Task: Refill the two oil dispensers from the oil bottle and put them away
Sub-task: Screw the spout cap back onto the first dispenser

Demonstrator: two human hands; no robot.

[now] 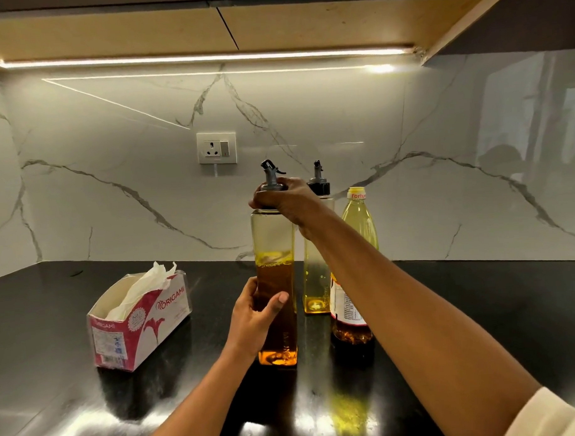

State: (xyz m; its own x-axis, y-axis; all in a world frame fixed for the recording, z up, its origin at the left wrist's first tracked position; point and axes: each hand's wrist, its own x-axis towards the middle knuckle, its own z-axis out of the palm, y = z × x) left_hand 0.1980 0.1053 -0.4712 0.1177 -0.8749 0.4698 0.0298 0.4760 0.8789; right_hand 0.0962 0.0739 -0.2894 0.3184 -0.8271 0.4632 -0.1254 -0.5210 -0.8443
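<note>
Right grip (pixel 279 198) tops front dispenser (pixel 274 238), neck hidden — oil bottle (pixel 359 213) half-covered.

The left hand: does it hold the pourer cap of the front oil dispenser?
No, the left hand grips the body of the front oil dispenser; the right hand holds its pourer cap.

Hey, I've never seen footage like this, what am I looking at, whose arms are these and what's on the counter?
No machine here: a person wears one camera on the head, looking forward and down, so both arms are their own. The left hand holds the body of a tall oil dispenser, about half full, upright on the black counter. The right hand grips its spout cap. Behind stand a second dispenser, nearly empty, and an oil bottle. A tissue box sits to the left.
</note>
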